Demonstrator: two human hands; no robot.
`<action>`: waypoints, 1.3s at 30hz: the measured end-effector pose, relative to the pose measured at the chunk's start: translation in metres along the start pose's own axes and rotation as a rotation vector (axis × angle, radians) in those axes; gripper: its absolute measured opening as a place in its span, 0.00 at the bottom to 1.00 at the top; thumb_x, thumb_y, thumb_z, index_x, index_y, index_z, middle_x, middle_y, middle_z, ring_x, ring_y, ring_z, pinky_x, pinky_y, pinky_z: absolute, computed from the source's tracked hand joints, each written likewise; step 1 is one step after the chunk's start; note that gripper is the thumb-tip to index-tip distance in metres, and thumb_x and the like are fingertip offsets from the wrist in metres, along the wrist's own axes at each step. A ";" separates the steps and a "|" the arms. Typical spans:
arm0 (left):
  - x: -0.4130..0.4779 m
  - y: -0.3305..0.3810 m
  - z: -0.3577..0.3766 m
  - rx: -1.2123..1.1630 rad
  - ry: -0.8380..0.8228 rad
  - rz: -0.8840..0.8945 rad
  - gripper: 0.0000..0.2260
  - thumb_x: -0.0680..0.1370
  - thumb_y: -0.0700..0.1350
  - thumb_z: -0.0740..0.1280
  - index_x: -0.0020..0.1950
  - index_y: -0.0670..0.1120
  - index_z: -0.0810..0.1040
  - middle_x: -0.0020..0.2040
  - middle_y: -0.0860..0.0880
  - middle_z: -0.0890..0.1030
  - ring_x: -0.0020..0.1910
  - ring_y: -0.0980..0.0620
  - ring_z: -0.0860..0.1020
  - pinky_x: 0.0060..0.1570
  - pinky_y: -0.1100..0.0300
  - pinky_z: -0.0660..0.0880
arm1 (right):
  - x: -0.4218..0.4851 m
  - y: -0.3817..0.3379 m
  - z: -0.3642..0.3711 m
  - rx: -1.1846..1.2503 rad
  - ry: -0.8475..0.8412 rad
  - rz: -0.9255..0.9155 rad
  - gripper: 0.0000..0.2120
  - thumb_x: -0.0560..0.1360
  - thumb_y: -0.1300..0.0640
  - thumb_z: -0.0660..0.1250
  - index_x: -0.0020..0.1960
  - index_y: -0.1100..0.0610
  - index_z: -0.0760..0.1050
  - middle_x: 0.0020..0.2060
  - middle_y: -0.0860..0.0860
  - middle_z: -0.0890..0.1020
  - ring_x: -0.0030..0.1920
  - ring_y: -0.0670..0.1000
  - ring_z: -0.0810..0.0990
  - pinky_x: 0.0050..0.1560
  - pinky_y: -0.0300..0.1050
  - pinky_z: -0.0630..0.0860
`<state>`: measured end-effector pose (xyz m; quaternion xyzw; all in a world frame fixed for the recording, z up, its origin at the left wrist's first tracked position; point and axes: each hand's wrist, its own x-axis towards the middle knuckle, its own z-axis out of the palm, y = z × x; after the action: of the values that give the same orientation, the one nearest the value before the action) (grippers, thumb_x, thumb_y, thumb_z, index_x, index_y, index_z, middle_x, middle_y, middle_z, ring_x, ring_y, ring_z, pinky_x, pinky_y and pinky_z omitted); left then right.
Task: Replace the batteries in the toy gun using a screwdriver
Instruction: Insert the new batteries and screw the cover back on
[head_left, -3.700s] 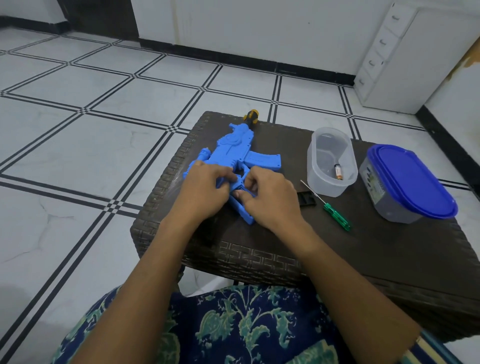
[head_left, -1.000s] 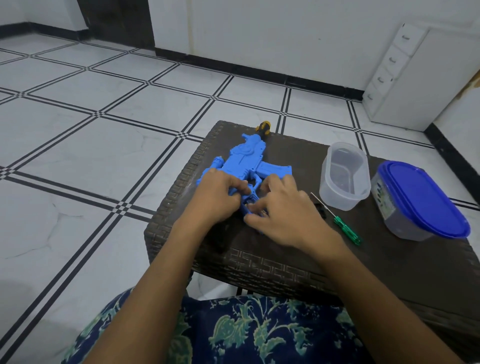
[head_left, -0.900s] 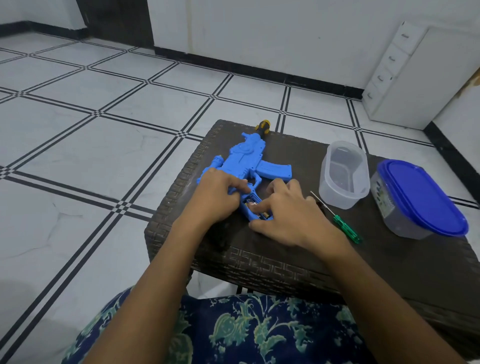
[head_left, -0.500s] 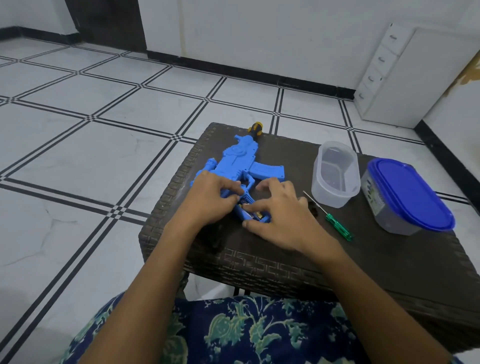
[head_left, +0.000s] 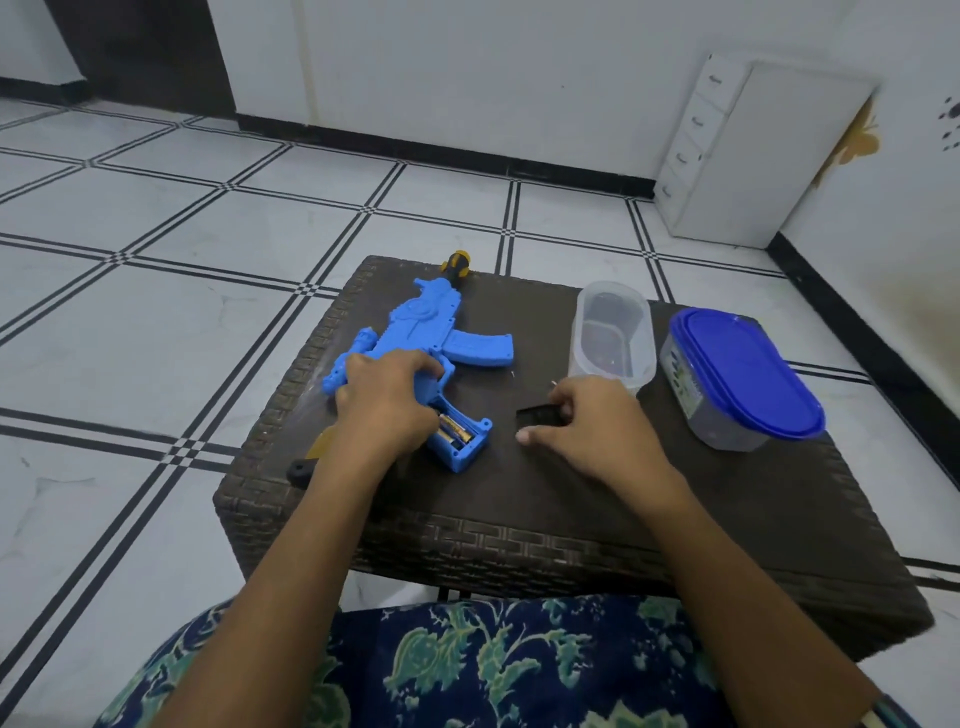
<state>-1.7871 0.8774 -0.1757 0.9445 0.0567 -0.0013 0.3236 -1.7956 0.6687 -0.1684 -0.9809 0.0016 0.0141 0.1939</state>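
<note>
A blue toy gun (head_left: 431, 332) lies on the dark wicker table (head_left: 519, 499). Its grip points toward me, with the battery compartment open and gold batteries (head_left: 453, 429) showing inside. My left hand (head_left: 389, 400) grips the gun's body just above that compartment. To the right, a small black battery cover (head_left: 537, 414) lies flat on the table. My right hand (head_left: 587, 421) curls its fingers over the cover's right end, thumb below it. The screwdriver is almost fully hidden under this hand; only its metal tip (head_left: 554, 384) peeks out.
A clear open tub (head_left: 613, 332) and a grey tub with a blue lid (head_left: 743, 379) stand at the table's right. A yellow-and-black tip (head_left: 455, 261) sticks out beyond the gun's far end. A yellow-black piece (head_left: 311, 457) overhangs the left edge. Tiled floor surrounds the table.
My right hand left the gun's grip and moved right onto the black cover, now hiding the green screwdriver. The open compartment with batteries is now uncovered. My left hand stays on the gun.
</note>
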 end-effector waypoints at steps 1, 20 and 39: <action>0.000 0.000 0.000 0.011 0.006 -0.002 0.23 0.70 0.38 0.69 0.62 0.57 0.75 0.56 0.49 0.67 0.67 0.44 0.62 0.64 0.48 0.67 | 0.000 -0.001 0.001 -0.026 -0.035 -0.028 0.24 0.65 0.40 0.76 0.56 0.52 0.78 0.47 0.50 0.77 0.50 0.52 0.77 0.50 0.50 0.77; -0.017 0.011 0.015 -0.205 0.140 0.564 0.08 0.75 0.36 0.69 0.50 0.46 0.84 0.46 0.52 0.83 0.47 0.57 0.79 0.45 0.60 0.77 | 0.005 0.006 0.001 -0.046 -0.086 -0.198 0.26 0.71 0.47 0.74 0.65 0.52 0.71 0.60 0.51 0.70 0.62 0.51 0.68 0.62 0.50 0.73; -0.018 0.023 0.011 -1.041 -0.079 -0.082 0.05 0.76 0.37 0.68 0.41 0.38 0.77 0.28 0.46 0.80 0.25 0.54 0.79 0.31 0.65 0.79 | -0.006 -0.021 0.010 0.778 0.012 -0.242 0.18 0.71 0.59 0.75 0.59 0.53 0.76 0.50 0.52 0.83 0.50 0.47 0.82 0.52 0.44 0.80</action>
<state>-1.8026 0.8505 -0.1694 0.6549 0.0747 -0.0212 0.7517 -1.8021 0.6918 -0.1691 -0.8275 -0.1073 -0.0161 0.5509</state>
